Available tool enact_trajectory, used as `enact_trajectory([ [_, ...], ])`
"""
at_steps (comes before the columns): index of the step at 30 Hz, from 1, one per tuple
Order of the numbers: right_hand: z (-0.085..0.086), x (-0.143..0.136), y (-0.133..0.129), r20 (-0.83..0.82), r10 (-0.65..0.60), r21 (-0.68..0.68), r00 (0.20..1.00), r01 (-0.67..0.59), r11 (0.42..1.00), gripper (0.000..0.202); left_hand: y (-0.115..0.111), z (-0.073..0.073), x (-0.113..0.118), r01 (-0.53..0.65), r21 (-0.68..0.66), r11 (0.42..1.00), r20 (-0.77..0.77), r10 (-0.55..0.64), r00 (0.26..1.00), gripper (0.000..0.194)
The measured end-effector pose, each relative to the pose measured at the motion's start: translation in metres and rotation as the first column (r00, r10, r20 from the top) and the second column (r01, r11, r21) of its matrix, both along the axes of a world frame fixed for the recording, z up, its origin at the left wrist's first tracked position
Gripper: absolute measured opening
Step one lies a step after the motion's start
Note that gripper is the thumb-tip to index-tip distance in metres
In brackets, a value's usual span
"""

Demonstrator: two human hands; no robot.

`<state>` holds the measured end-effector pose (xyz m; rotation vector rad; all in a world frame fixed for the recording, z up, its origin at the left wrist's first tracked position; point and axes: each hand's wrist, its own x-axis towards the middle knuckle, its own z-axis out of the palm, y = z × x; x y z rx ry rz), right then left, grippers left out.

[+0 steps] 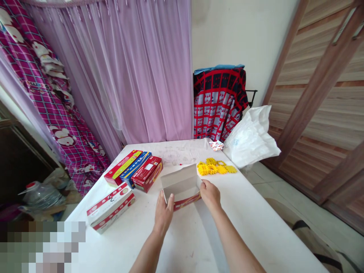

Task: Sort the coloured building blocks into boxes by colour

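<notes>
An open cardboard box (186, 201) with a grey inside and a red printed front stands in the middle of the table, its back flap raised. My left hand (165, 212) holds its left end, thumb toward the front edge. The right end is gripped by my right hand (209, 193), fingers curled on the rim. Yellow toothed pieces (217, 167) lie behind and to the right of the box. To the left are a dark red box (148, 174), a blue box (135, 167), a red and yellow box (123, 168) and a white and red box (110, 207).
A white plastic bag (251, 136) hangs by the table's right edge. A small patterned packet (216, 145) lies at the back right corner of the white table (187, 250). Behind stand a cloth-covered chair (218, 102) and a purple curtain (153, 76).
</notes>
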<state>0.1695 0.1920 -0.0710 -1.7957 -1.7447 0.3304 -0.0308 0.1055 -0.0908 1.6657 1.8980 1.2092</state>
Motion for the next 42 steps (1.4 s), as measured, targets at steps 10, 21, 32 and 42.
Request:
enact_trajectory([
  [10, 0.025, -0.028, 0.038, 0.053, 0.133, -0.074, 0.99, -0.129, 0.989, 0.035, -0.034, 0.028, -0.021, -0.051, 0.318, 0.947, -0.252, 0.136, 0.958, 0.065],
  [21, 0.033, -0.025, 0.069, 0.03, 0.299, -0.113, 0.954, -0.294, 0.949, 0.037, 0.024, 0.061, -0.077, 0.559, -0.078, 0.826, -0.733, -0.428, 0.529, 0.074],
  [32, 0.042, -0.006, 0.076, 0.008, 0.281, -0.136, 0.96, -0.278, 0.951, 0.033, 0.023, 0.016, -0.055, 0.478, 0.226, 0.849, -0.729, -0.179, 0.661, 0.04],
  [42, 0.042, 0.151, 0.122, 0.251, -0.279, -0.347, 0.927, 0.355, 0.868, 0.041, 0.039, 0.009, -0.049, 0.491, 0.395, 0.777, -0.743, -0.044, 0.668, 0.041],
])
